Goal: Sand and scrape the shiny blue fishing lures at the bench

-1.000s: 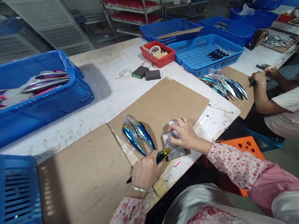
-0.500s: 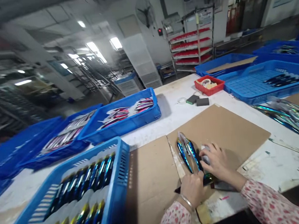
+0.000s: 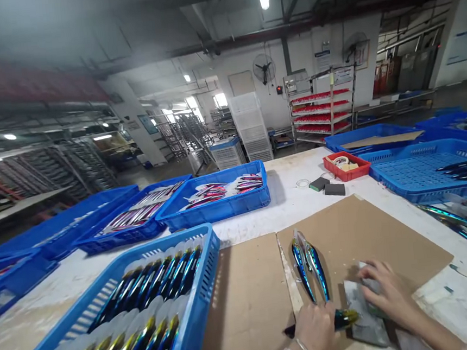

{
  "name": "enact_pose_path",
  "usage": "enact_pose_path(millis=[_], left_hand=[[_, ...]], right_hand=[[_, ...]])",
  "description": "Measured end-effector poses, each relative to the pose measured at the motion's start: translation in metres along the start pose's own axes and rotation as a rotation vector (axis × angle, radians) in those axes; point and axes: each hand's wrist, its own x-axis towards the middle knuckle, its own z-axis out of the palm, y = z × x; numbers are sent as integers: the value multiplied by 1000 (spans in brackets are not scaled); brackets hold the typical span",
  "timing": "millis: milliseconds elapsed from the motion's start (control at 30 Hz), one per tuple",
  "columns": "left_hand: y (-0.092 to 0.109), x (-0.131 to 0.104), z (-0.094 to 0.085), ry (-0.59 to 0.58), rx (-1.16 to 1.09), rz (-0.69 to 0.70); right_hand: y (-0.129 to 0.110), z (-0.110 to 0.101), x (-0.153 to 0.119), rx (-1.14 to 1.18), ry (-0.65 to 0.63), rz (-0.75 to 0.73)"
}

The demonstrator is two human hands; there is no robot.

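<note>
In the head view my left hand (image 3: 317, 325) is closed over a dark fishing lure, whose yellow-gold end (image 3: 346, 318) sticks out on the right. Just beyond the knuckles, two shiny blue fishing lures (image 3: 309, 263) lie side by side on the cardboard. My right hand (image 3: 386, 287) has its fingers curled round a small pale grey block (image 3: 368, 273). Below and left of that hand, a flat grey piece (image 3: 365, 316) lies by the lure's gold end; its kind is unclear.
A light-blue basket (image 3: 210, 286) of lures stands at left. Dark-blue trays (image 3: 216, 211) with red-white lures are behind it. A red box (image 3: 346, 167) holding tape rolls and two dark blocks (image 3: 334, 189) are ahead. More lures (image 3: 462, 220) and a blue tray (image 3: 405, 173) occupy the right.
The head view has tilted up, shifting everything lower. My right hand has moved right, away from the left hand, exposing the lure's gold end and the grey piece. My left hand stays on the lure.
</note>
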Motion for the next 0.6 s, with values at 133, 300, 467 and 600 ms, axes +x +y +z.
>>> enact_pose_path(millis=[133,300,467,600], left_hand=[[-4,5,9,-11,-14,-30],[-8,16,18,-23,27,-69],[-11,22,22,-45,28,-63],[-12,21,23,-55,30,-75]], right_hand=[[-8,3,6,-37,38,33],[-10,8,9,61,-8,-58],[-5,9,5,9,37,-15],[-17,15,11,16,22,-98]])
